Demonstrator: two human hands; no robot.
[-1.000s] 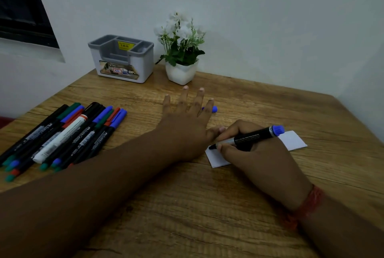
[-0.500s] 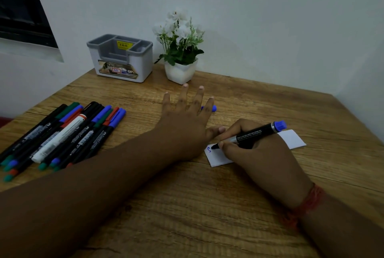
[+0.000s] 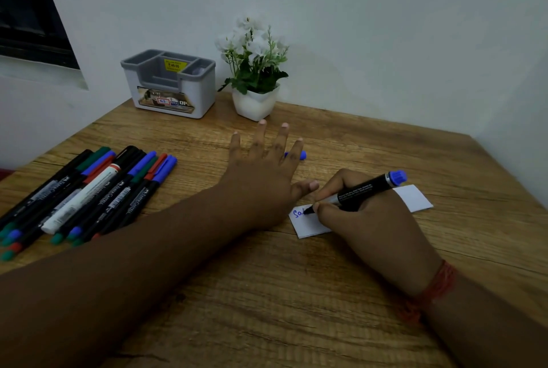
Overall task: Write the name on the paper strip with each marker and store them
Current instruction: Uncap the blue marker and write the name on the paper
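1. Pinched between the thumb and fingers of the right hand (image 3: 376,228), a black marker with a blue end (image 3: 360,191) sat slanted, its tip down on the left end of the paper strip (image 3: 415,197).
2. Blue letters (image 3: 298,213) showed just left of the tip; they seemed to read "Sa", though the rest was hidden by the fingers.
3. The paper strip lay flat on the wooden table (image 3: 296,293), right of centre, with its middle covered by the right hand and its right end sticking out beyond the marker.
4. The left hand (image 3: 261,181) lay palm down on the table with its fingers spread and straight, holding nothing; its thumb reached toward the strip's upper left corner, very near the right hand's fingers.
5. A blue cap (image 3: 298,155) lay on the table just beyond the left hand, partly hidden by its fingers.
6. A row of capped markers (image 3: 86,198) lay side by side at the left of the table, with blue, green, red and black caps, and one white-bodied among the black ones.
7. A grey and white organiser (image 3: 170,84) stood at the back by the wall, and I could not tell whether its compartments held anything.
8. A white pot of white flowers (image 3: 255,101) stood just to the right of it.
9. A red thread band (image 3: 433,290) circled the right wrist.
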